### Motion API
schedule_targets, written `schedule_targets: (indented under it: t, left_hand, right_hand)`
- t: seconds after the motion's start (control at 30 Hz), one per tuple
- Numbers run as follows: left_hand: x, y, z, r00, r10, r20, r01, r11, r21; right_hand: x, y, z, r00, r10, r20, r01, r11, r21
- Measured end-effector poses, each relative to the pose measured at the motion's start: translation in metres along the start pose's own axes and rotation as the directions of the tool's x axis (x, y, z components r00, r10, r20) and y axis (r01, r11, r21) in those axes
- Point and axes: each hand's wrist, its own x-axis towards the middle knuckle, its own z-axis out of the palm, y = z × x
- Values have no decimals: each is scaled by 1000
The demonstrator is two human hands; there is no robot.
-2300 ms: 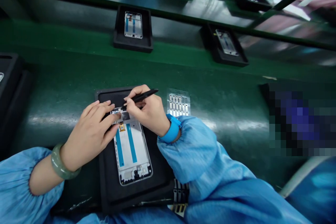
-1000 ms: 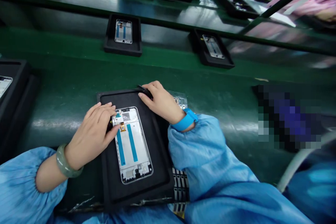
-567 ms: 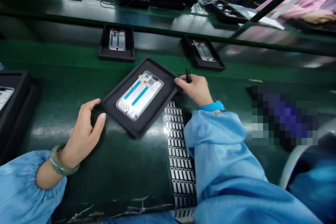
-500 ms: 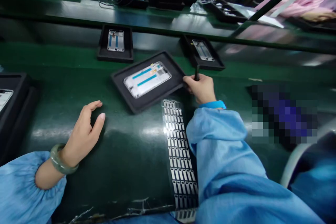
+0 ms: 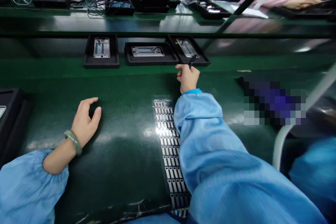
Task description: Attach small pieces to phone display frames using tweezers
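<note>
My right hand (image 5: 188, 76) is closed around a thin black pen-like tool (image 5: 193, 61) whose upper end sticks out above the fingers. Just beyond it is a black tray (image 5: 172, 60) holding a pale phone frame (image 5: 147, 51); whether the fingertips touch the tray I cannot tell. My left hand (image 5: 86, 120) hovers over the green table with thumb and fingers apart and nothing in it. Between the hands, beside my right sleeve, lies a clear sheet with rows of small silvery stickers (image 5: 168, 143), partly covered by the sleeve.
Two more black trays with phone frames stand at the back, one at left (image 5: 102, 63) and one at right (image 5: 203, 62). Stacked trays (image 5: 13, 112) sit at the left edge. A blurred-out dark object (image 5: 275, 101) lies at right. A shelf (image 5: 78, 22) with cables and boxes runs behind.
The middle tray has gone from a slanted position near my right hand to the back row, now lying between the other two. My right hand moved forward with it; my left hand barely moved.
</note>
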Motion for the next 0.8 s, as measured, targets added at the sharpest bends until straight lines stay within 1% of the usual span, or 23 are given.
schedule_targets:
  t: [0.07, 0.1, 0.17, 0.23, 0.3, 0.37, 0.4, 0.47, 0.53, 0.6, 0.67, 0.73, 0.8]
  left_hand:
    - [21, -8, 4, 999, -16, -50, 17, 1000, 21]
    - [34, -13, 6, 997, -24, -76, 27, 999, 34]
    - [62, -22, 11, 993, -37, -116, 43, 997, 57]
    - [91, -30, 17, 992, -36, -119, 45, 996, 78]
    - [116, -36, 21, 993, -54, -110, 65, 993, 99]
    - [136, -40, 22, 994, -76, -76, 85, 989, 123]
    - [143, -42, 22, 996, -78, -46, 84, 987, 135]
    - [153, -45, 21, 997, -69, 19, 65, 986, 155]
    - [158, -47, 19, 997, -56, 51, 46, 984, 172]
    - [159, -49, 17, 998, -49, 33, 42, 980, 194]
    - [157, -48, 15, 999, -38, -5, 39, 974, 222]
    - [152, -44, 12, 999, -21, -44, 32, 966, 258]
    - [142, -36, 9, 998, 0, -56, 17, 956, 292]
  right_hand:
    - [-15, 0, -7, 999, -28, -27, 30, 996, 82]
    - [-25, 0, -12, 1000, -26, -16, 28, 992, 125]
    - [-48, -3, -22, 998, -2, 66, -9, 986, 164]
    - [-75, -8, -32, 991, 11, 134, -44, 969, 244]
    - [-99, -14, -38, 974, 54, 221, -130, 929, 348]
    - [-119, -17, -42, 946, 107, 306, -222, 901, 372]
    - [-126, -18, -43, 940, 133, 314, -248, 899, 361]
    - [-135, -18, -44, 951, 174, 256, -255, 909, 331]
    - [-137, -16, -43, 964, 198, 178, -246, 919, 308]
    - [-136, -15, -42, 963, 222, 152, -257, 923, 286]
    - [-134, -14, -40, 956, 245, 161, -281, 924, 260]
    - [-133, -14, -38, 951, 260, 166, -294, 925, 239]
    - [-133, -14, -37, 947, 267, 176, -304, 924, 234]
